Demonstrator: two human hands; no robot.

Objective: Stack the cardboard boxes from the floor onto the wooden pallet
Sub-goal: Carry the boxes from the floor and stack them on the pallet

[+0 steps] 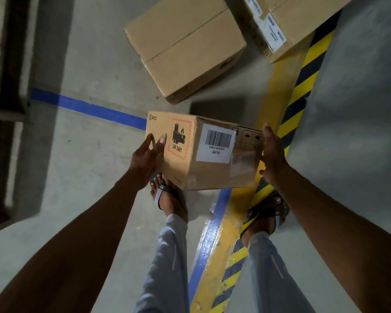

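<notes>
Two bare arms reach out from the bottom of the view. Below them are two legs in grey trousers [167, 256], with feet in dark sandals [165, 195] on the floor [88, 166].

The feet stand beside a blue line [208, 240] and a yellow and black stripe [235, 263] painted on the floor. The right foot is on the stripe.

The left hand [147, 158] lies flat on the left side of a small box [203, 154]. Its fingers [161, 141] are spread a little and press on the cardboard next to a red-edged sticker that says UN 3481. The right hand [272, 152] is on the right end of the box. Its fingers are held close together and point up along that end. I cannot tell how hard it presses.

The small box is up in the air between the two hands, over the feet. It is tilted. It has a white sticker [216, 142] with black bars on it.

Past it, a big box [185, 46] sits on the floor with tape down the middle of its top. Near that, at the top right, is another box [287, 23] with a white label [273, 32]. It sits on the far end of the yellow stripe.
</notes>
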